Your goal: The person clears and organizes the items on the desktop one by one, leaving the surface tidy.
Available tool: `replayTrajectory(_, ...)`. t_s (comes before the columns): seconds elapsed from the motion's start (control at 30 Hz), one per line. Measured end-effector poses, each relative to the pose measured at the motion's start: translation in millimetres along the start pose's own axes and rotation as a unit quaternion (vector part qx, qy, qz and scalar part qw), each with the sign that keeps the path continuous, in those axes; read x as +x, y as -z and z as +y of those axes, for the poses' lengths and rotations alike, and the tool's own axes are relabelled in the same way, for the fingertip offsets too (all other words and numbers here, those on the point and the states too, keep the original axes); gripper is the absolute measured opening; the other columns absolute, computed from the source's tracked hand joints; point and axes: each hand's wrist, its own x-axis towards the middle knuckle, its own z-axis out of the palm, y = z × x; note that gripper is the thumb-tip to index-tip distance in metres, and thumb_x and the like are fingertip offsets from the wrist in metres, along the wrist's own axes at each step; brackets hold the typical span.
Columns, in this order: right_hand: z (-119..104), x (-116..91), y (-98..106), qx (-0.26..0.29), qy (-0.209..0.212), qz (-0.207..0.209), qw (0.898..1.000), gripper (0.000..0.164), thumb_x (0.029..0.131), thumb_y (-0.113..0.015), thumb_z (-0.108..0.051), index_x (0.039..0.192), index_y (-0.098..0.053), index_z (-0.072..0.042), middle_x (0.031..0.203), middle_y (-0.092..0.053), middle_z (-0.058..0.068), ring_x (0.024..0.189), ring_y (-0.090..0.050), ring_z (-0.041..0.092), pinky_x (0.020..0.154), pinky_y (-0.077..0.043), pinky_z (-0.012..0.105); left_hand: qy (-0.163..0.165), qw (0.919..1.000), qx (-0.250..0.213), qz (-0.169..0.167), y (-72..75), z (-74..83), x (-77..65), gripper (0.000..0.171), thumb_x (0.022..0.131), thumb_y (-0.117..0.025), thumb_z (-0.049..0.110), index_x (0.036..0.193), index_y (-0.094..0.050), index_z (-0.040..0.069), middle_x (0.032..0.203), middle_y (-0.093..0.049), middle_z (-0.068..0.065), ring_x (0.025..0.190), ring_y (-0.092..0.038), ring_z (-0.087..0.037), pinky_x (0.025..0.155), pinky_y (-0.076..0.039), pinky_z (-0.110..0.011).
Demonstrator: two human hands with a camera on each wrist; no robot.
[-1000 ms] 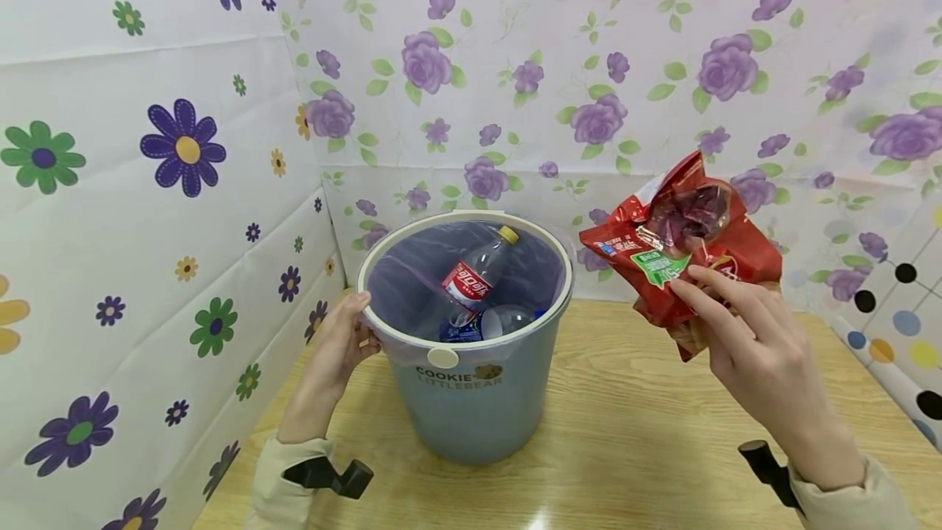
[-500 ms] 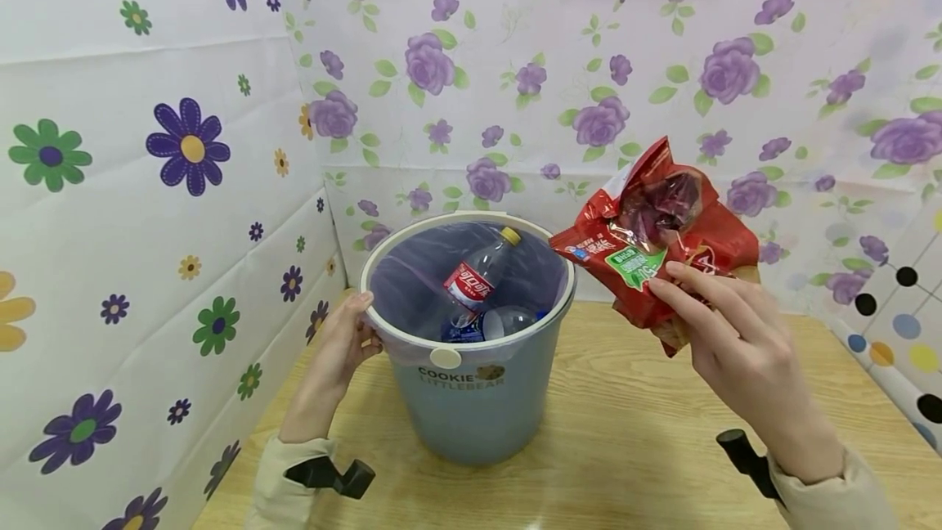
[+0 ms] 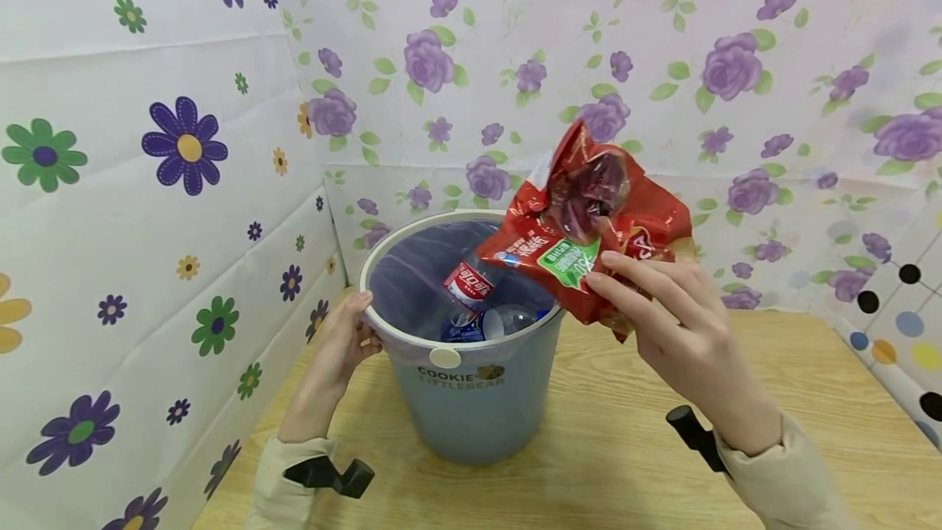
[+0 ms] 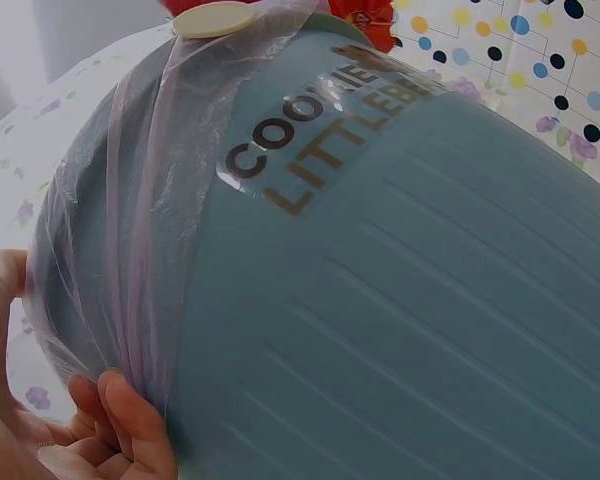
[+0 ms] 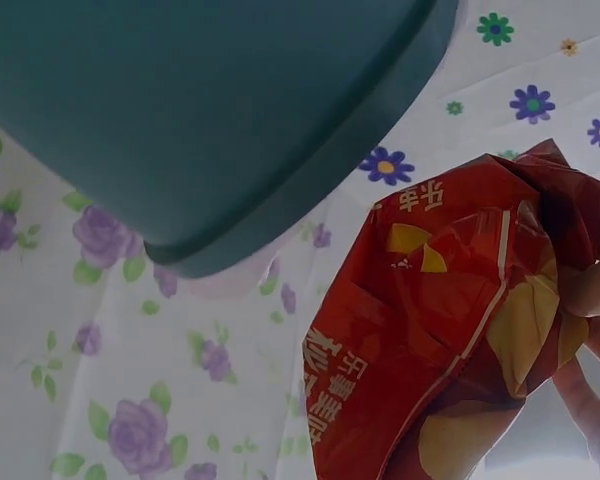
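A crumpled red snack bag (image 3: 611,195) with a green patch is pinched in my right hand (image 3: 680,325). It hangs over the right part of the rim of a blue-grey trash bin (image 3: 474,407). My left hand (image 3: 342,342) grips the bin's cream rim (image 3: 401,334) at the left, thumb on top and fingers curled below against the thin liner (image 4: 150,200). Inside the bin lie a plastic bottle with a red label (image 3: 468,283) and a clear one with a blue label (image 3: 464,328). The red-labelled bottle's top is hidden behind the bag.
The bin stands on a wood-grain table (image 3: 633,432). A white flower-print sheet (image 3: 147,252) rises close at the left, and a purple-rose sheet (image 3: 795,211) covers the back. A dotted sheet (image 3: 905,334) borders the right side.
My right hand has carried the red snack bag leftward, from beside the bin to over its right rim. My left hand and the bin have stayed in place.
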Motion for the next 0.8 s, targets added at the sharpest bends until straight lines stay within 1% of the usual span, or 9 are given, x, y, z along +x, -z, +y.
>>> replayTrajectory(0.2,-0.6,3.3,-15.0,-0.001,0.018,-0.03,0.999,0.026,0.1,-0.048,-0.008,0.116,-0.069,-0.008,0.121,-0.066,0.013,0.097,-0.059,0.03,0.08,-0.041,0.041,0.003,1.0,-0.001,0.0,-0.6,1.3,0.1,0.018,0.093,-0.045,0.03,0.096,-0.051,0.014,0.07,-0.051,0.009,0.06,-0.045,-0.007,0.059,-0.043,-0.021)
replayTrajectory(0.33,-1.9,5.2,-28.5,-0.001,0.037,-0.053,0.998,0.029,0.101,-0.047,-0.007,0.122,-0.066,-0.009,0.126,-0.064,0.012,0.1,-0.059,0.029,0.081,-0.042,0.04,-0.002,1.0,0.002,-0.003,-0.3,0.8,-0.5,0.019,0.093,-0.045,0.03,0.098,-0.051,0.013,0.07,-0.051,0.009,0.06,-0.045,-0.007,0.059,-0.043,-0.021)
replayTrajectory(0.4,-2.6,6.7,-36.1,0.0,0.043,-0.063,0.997,0.031,0.1,-0.045,-0.004,0.124,-0.065,-0.01,0.127,-0.064,0.011,0.099,-0.059,0.028,0.082,-0.042,0.04,-0.002,1.0,0.003,-0.001,0.0,0.4,-0.6,0.019,0.093,-0.044,0.03,0.098,-0.05,0.013,0.069,-0.051,0.009,0.06,-0.045,-0.007,0.059,-0.043,-0.021)
replayTrajectory(0.5,-3.6,8.5,-44.6,-0.004,0.042,-0.084,0.996,0.038,0.099,-0.042,0.002,0.128,-0.062,-0.013,0.129,-0.062,0.011,0.1,-0.058,0.028,0.084,-0.043,0.041,0.003,1.0,0.001,0.004,-0.5,0.4,0.4,0.019,0.093,-0.045,0.03,0.099,-0.049,0.013,0.069,-0.05,0.009,0.06,-0.045,-0.007,0.059,-0.043,-0.021)
replayTrajectory(0.6,-3.6,9.2,-51.7,-0.015,0.038,-0.096,0.995,0.045,0.096,-0.042,0.006,0.13,-0.061,-0.016,0.128,-0.061,0.01,0.1,-0.057,0.028,0.086,-0.043,0.044,0.009,0.9999,-0.003,0.008,-1.2,0.7,1.3,0.019,0.093,-0.045,0.031,0.099,-0.049,0.013,0.069,-0.049,0.008,0.06,-0.044,-0.008,0.06,-0.042,-0.022)
replayTrajectory(0.7,-3.2,9.6,-57.3,-0.022,0.032,-0.115,0.993,0.048,0.094,-0.045,0.007,0.132,-0.059,-0.019,0.13,-0.059,0.01,0.101,-0.056,0.028,0.088,-0.043,0.045,0.009,0.9999,-0.004,0.008,-1.5,0.9,1.7,0.018,0.092,-0.046,0.031,0.097,-0.049,0.014,0.069,-0.049,0.008,0.06,-0.043,-0.008,0.06,-0.042,-0.022)
replayTrajectory(0.8,-2.6,9.5,-61.4,-0.022,0.023,-0.147,0.989,0.054,0.092,-0.049,0.009,0.135,-0.056,-0.021,0.134,-0.056,0.01,0.107,-0.055,0.029,0.094,-0.042,0.045,0.006,0.9999,-0.003,0.008,-1.3,0.8,1.4,0.017,0.093,-0.046,0.03,0.095,-0.05,0.014,0.069,-0.049,0.008,0.06,-0.044,-0.008,0.06,-0.042,-0.022)
